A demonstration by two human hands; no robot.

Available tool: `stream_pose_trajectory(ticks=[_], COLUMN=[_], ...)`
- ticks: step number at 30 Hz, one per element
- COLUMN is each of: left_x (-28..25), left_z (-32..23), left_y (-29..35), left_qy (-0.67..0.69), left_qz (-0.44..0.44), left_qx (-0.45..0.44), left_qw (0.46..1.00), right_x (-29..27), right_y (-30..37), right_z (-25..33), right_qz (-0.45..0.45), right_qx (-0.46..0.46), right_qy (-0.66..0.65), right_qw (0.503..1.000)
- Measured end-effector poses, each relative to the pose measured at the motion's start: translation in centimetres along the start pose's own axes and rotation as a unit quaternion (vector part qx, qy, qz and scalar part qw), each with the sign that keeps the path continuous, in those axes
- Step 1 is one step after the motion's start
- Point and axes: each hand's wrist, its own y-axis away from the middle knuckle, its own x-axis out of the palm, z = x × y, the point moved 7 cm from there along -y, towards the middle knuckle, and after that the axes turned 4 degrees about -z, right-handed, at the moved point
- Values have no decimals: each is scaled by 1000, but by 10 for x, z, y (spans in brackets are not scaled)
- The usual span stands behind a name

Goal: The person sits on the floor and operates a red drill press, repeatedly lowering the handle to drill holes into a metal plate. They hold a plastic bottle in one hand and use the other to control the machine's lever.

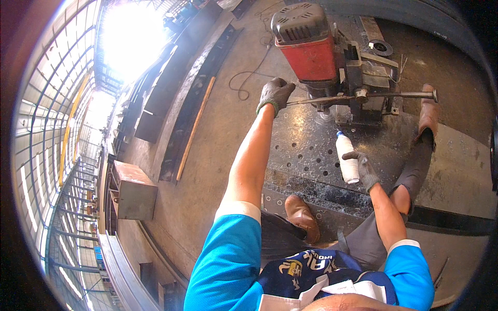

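Observation:
A magnetic drill (309,58) with a red body and dark grey motor cover stands on a steel plate (284,136) drilled with several holes. My left hand (276,95), in a grey glove, is closed at the left end of the drill's feed handle (324,99). My gloved right hand (364,171) wraps round a white squeeze bottle (346,155). The bottle tilts, its blue nozzle directed up toward the drill's cutter (323,115). A shiny wet-looking patch surrounds the cutter, where it meets the plate.
Metal shavings (342,199) lie along the plate's near edge. My boots (302,215) rest on both sides of the work. A cable (246,83) curls on the floor beyond my left hand. At left are a metal cabinet (136,194) and long steel beams (187,119). A black disc (381,47) lies behind the drill.

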Motion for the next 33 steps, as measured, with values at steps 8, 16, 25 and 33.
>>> stream_pose_trajectory(ticks=[8, 16, 25, 33], left_x=[-3, 0, 3, 2], left_z=[-4, 2, 2, 0], left_y=[5, 2, 6, 8], left_qy=[-8, 1, 4, 6], left_qz=[-4, -10, 31, 10], left_qx=[3, 11, -35, -8], left_qw=[1000, 1000, 999, 1000], right_x=[-1, -3, -4, -5], right_y=[-6, -11, -9, -10], right_z=[-3, -11, -13, -11], right_qz=[-15, -11, 12, 23], right_qx=[-14, 16, 3, -36], right_qy=[-72, -40, -50, -40], right_qw=[997, 999, 999, 998])
